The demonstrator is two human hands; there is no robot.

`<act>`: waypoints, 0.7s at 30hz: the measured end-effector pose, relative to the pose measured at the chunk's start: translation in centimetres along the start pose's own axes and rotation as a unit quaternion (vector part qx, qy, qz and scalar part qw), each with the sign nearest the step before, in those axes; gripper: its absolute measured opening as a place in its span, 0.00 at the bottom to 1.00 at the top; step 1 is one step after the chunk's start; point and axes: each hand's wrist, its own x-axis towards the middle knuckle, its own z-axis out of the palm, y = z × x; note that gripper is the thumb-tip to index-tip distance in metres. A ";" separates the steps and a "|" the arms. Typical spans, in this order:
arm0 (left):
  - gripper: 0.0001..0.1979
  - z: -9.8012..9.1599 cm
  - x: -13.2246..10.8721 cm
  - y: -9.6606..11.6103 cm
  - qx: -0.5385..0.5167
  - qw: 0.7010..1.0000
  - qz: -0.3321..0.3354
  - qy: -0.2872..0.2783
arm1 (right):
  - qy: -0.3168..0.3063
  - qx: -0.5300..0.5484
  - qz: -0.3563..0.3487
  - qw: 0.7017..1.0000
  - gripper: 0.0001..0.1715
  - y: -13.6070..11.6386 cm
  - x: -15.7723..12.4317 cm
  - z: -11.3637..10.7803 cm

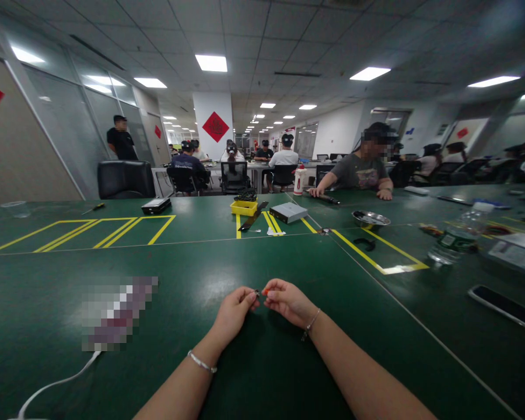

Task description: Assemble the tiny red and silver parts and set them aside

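Just above the green table point(157, 326), my two hands meet near the middle of the view. My left hand point(237, 309) pinches a small dark, metallic-looking piece point(257, 293) between thumb and fingers. Between the thumb and fingertips of my right hand point(291, 302) is a small orange-red piece point(266, 291). The two pieces are close together; whether they touch I cannot tell. Both are too small to name, and the fingers partly cover them.
A blurred-out object with a white cable point(61, 382) lies at left. A phone point(505, 309) and a water bottle point(457, 236) are at right. Farther off stand a metal bowl point(371, 219), a grey box point(289, 212) and a yellow tray point(244, 208). A person point(363, 169) sits across the table.
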 end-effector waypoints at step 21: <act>0.18 -0.3 -0.2 0.6 0.022 1.000 0.008 0.017 | 0.013 -0.008 0.008 1.000 0.12 -0.1 0.0 0.2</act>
